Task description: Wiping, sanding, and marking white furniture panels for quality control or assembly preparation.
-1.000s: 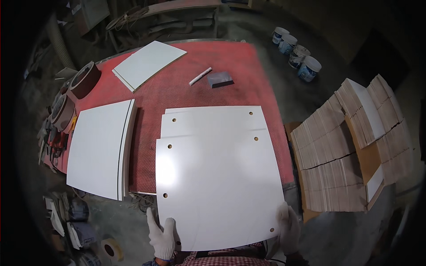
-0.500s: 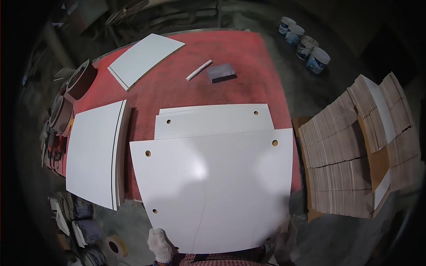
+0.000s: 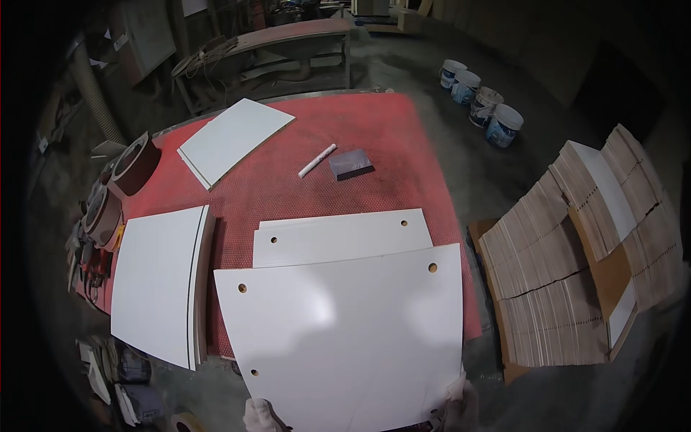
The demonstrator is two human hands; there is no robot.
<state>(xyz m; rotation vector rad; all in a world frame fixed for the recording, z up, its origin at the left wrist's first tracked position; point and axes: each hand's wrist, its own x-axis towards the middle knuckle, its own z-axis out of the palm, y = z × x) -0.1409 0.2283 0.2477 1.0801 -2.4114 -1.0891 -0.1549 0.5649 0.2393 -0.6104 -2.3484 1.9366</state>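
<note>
A large white panel [image 3: 345, 331] with round holes near its edges lies in front of me, its near part reaching past the table's front edge. My left hand [image 3: 263, 415], in a white glove, is closed on its near left edge. My right hand [image 3: 459, 403], gloved too and partly in shadow, grips the near right edge, with finger ends showing at the side. Under its far side another white panel [image 3: 338, 237] sticks out, with two holes in view.
Red mesh covers the table [image 3: 389, 137]. On it are a stack of white panels [image 3: 155, 281], one farther panel [image 3: 234, 140], a white marker [image 3: 317, 160], a grey block [image 3: 351, 164] and belt rolls [image 3: 135, 165]. Stacked boards [image 3: 547, 317] stand right; several buckets [image 3: 504, 127] sit beyond.
My view has tilted up, so everything sits lower in the picture. The large panel's right side has turned slightly, and my right hand shows more clearly at its edge.
</note>
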